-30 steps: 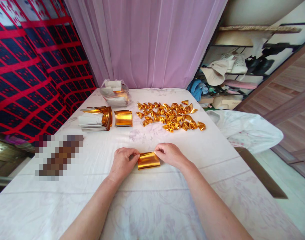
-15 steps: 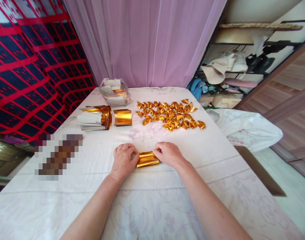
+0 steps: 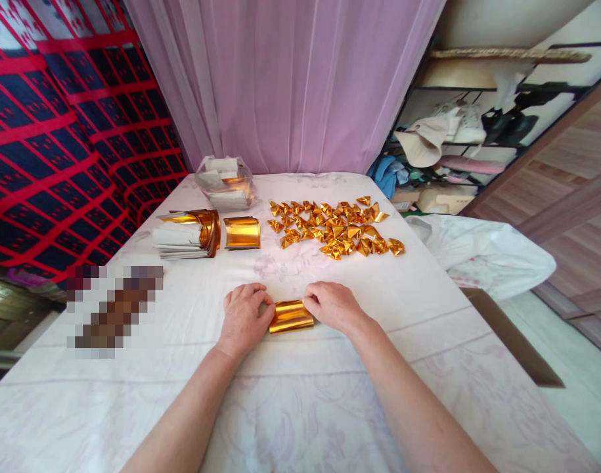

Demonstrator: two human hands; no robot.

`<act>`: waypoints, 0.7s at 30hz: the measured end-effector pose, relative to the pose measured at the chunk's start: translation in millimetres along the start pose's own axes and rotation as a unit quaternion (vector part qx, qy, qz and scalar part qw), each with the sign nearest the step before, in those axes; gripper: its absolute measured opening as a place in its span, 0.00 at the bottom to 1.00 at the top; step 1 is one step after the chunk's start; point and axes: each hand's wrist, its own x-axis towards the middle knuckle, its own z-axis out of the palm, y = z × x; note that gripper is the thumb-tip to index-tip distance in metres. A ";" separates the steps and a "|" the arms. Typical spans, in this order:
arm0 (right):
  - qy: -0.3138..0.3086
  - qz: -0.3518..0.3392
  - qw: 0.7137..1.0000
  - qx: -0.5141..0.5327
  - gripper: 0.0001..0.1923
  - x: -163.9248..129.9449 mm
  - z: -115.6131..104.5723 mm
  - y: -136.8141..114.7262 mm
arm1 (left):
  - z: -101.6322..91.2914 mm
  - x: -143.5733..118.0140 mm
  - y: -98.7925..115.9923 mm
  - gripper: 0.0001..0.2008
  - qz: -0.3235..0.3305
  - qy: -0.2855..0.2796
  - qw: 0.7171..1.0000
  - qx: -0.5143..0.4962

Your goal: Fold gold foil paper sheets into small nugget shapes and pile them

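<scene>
Where light strikes, foil sheet [image 3: 291,317] (gold) gleams.

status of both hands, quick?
Left hand: closed, thumb and fingers on the left end of the gold sheet.
Right hand: closed, fingertips at the gold sheet's far right corner.

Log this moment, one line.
left hand: touching left edge of shiny rectangular gold-foil sheet | right hand: touching its far right corner | beyond: small pointed gold-foil pieces on white tablecloth
</scene>
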 end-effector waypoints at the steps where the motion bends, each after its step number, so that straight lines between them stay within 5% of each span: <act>1: 0.002 0.003 1.000 -0.002 0.12 0.0 0.2 -0.3 | -0.1 0.0 0.2 0.05 0.000 0.000 1.000 0.000; 21: -0.004 0.005 1.000 -0.027 0.13 -0.8 -1.6 -1.3 | -0.4 0.9 0.3 0.06 0.002 -0.008 1.000 0.006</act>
